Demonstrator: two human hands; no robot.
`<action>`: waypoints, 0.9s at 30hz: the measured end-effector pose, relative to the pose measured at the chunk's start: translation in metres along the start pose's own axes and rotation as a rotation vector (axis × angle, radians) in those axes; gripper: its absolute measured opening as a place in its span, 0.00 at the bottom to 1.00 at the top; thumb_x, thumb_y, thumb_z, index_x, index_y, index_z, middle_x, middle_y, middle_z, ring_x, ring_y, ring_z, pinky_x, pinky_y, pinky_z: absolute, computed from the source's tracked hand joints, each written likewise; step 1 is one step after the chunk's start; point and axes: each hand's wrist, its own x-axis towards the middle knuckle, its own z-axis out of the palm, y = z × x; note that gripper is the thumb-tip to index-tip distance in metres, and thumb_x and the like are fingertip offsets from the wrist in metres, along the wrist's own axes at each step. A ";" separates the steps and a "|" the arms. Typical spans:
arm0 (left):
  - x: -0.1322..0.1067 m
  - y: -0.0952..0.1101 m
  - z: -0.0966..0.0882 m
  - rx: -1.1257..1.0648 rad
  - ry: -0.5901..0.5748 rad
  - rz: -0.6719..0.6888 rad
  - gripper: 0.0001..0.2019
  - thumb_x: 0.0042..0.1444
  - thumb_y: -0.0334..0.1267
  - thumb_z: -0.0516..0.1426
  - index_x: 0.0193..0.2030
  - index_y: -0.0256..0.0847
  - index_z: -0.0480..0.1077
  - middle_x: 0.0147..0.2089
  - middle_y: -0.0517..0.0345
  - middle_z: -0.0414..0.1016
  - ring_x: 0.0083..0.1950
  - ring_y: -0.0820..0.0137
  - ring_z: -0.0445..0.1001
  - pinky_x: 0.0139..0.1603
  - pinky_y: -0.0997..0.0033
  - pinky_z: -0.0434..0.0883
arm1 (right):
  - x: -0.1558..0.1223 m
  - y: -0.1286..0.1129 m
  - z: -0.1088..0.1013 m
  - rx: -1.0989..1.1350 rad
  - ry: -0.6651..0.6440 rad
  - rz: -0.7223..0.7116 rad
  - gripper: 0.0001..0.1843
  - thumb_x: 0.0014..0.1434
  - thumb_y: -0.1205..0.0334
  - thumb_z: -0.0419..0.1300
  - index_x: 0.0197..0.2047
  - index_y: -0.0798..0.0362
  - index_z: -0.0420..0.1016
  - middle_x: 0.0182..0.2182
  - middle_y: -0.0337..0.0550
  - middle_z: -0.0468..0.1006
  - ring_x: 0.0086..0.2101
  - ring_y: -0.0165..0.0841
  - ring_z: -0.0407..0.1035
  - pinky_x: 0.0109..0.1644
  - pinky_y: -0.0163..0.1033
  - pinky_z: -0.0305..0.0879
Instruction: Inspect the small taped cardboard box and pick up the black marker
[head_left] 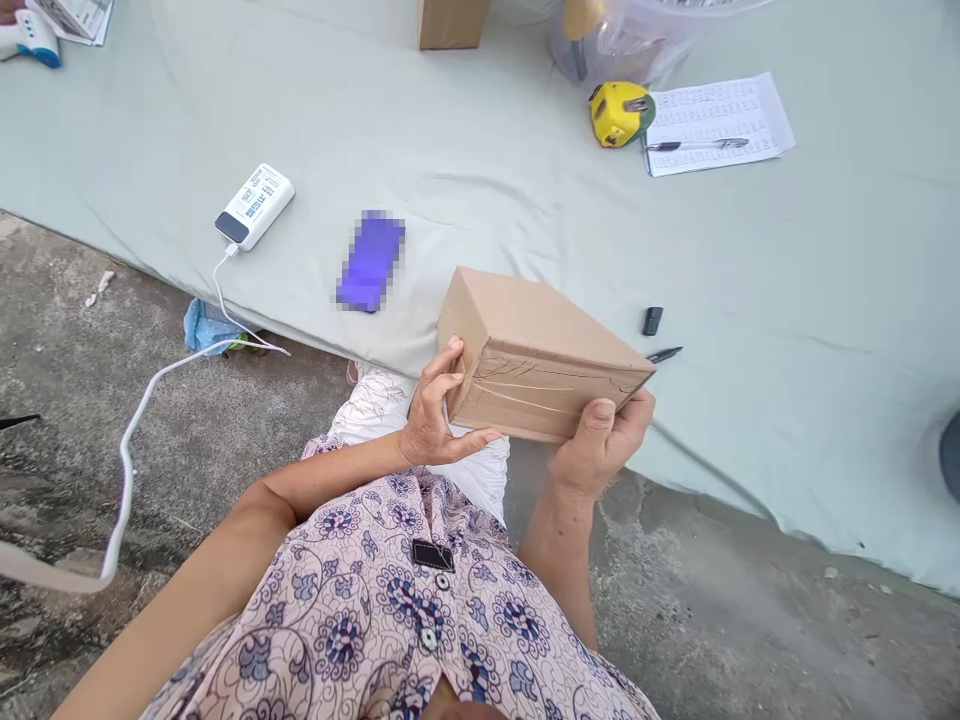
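Box (551, 320) over worktop (787, 300) near edge; I judge light, stiff, best held by ends: right hand (596, 445) gripping one, left hand (435, 425) loosely spread against other.

2 hands (600, 435) ctr.; 2 cardboard boxes (551, 360), 1 ctr., 1 at 12 o'clk. 1 tape meas. (615, 115) and 1 plastic tub (667, 40), both 1 o'clk. 1 pen (701, 144), 1 written page (720, 105), 2 o'clk. 1 blk. cap (652, 321), 1 pen-like pc. (666, 354) (part hid.), 3 o'clk. 1 pwr. bank (259, 205), 1 blurred purple item (371, 260), 10 o'clk.
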 end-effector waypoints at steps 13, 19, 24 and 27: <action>0.055 -0.049 -0.089 -0.164 0.387 -1.264 0.39 0.58 0.32 0.53 0.75 0.27 0.49 0.17 0.71 0.66 0.16 0.78 0.57 0.21 0.77 0.56 | 0.016 -0.022 0.004 -0.132 0.032 0.053 0.25 0.57 0.35 0.59 0.39 0.50 0.73 0.34 0.42 0.70 0.36 0.38 0.63 0.45 0.46 0.64; 0.050 -0.007 -0.066 -0.003 0.194 -0.881 0.31 0.62 0.40 0.55 0.72 0.39 0.59 0.21 0.68 0.69 0.22 0.75 0.64 0.28 0.74 0.66 | 0.015 -0.024 0.004 -0.182 0.020 0.062 0.26 0.59 0.34 0.56 0.40 0.51 0.72 0.34 0.39 0.69 0.37 0.36 0.63 0.46 0.46 0.64; 0.072 0.003 -0.062 0.040 -0.008 -0.427 0.26 0.67 0.46 0.53 0.70 0.43 0.63 0.34 0.58 0.79 0.34 0.71 0.74 0.41 0.68 0.74 | 0.015 -0.025 0.007 -0.169 0.024 0.062 0.27 0.59 0.35 0.57 0.41 0.52 0.72 0.33 0.40 0.69 0.37 0.36 0.65 0.47 0.46 0.66; 0.132 -0.037 -0.038 -0.013 -0.194 -0.459 0.20 0.67 0.42 0.54 0.64 0.45 0.70 0.40 0.56 0.82 0.39 0.68 0.80 0.43 0.68 0.77 | 0.018 -0.027 0.009 -0.141 -0.004 0.063 0.27 0.59 0.36 0.57 0.43 0.53 0.73 0.35 0.42 0.73 0.38 0.36 0.67 0.47 0.45 0.68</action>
